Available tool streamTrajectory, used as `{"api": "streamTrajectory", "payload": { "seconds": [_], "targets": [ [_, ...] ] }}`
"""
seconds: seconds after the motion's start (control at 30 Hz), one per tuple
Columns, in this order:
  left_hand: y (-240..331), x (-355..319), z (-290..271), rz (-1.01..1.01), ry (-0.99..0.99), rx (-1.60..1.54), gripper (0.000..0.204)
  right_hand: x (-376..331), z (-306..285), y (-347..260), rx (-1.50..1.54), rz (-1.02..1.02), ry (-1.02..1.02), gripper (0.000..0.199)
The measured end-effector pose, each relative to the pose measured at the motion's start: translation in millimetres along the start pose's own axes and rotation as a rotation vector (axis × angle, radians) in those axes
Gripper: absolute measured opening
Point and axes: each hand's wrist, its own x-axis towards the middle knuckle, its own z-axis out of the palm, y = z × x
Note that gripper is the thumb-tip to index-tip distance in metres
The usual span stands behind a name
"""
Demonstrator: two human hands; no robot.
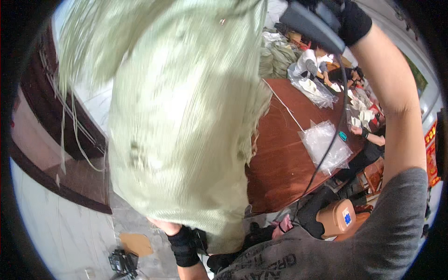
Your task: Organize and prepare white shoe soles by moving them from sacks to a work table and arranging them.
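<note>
A pale green knitted garment [177, 121] with long loose threads at its left hangs right in front of me and fills much of the head view. My left hand [164, 227] is mostly covered by its lower hem, so its fingers are hidden; a black band wraps that wrist. At the upper right, my raised right hand [343, 18], in black wrist wear, grips a dark grey corded hand tool [310, 25]. A thin black cable [344, 93] drops from the tool past the table. The tool's front end is blurred, and its exact kind cannot be made out.
A red-brown table [280, 163] bears clear plastic bags [326, 147] and a small turquoise item [343, 136]. Other people [310, 63] work along its far and right sides. A peach bin [336, 217] stands low right. Cardboard [136, 244] and a black device [122, 262] lie lower left.
</note>
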Motion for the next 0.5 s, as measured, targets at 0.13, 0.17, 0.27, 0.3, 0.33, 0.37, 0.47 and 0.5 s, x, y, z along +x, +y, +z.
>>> {"api": "streamTrajectory", "payload": {
  "seconds": [0.13, 0.17, 0.27, 0.3, 0.33, 0.37, 0.47, 0.5],
  "targets": [
    [-66, 17, 122, 0.206, -0.441, -0.031, 0.057, -54, -124, -36, -0.331, -0.002, 0.079, 0.028],
    [-56, 17, 176, 0.536, -0.550, 0.391, 0.059, -65, -152, -42, -0.432, 0.003, 0.093, 0.028],
    [-30, -40, 361, 0.141, -0.824, -0.221, 0.035, -104, -249, -54, -0.756, 0.043, 0.169, 0.028],
    [-43, -32, 401, 0.166, -0.815, -0.292, 0.030, -111, -267, -61, -0.845, 0.043, 0.171, 0.028],
    [-52, -20, 434, 0.204, -0.807, -0.362, 0.026, -114, -282, -68, -0.930, 0.029, 0.171, 0.029],
    [-58, -44, 472, 0.169, -0.805, -0.352, 0.022, -122, -309, -68, -1.036, 0.052, 0.198, 0.029],
    [-102, -80, 519, -0.091, -0.851, -0.200, 0.022, -149, -386, -70, -1.352, 0.125, 0.264, 0.029],
    [-118, -96, 523, -0.208, -0.823, -0.180, 0.021, -157, -424, -65, -1.455, 0.166, 0.280, 0.029]
  ]
}}
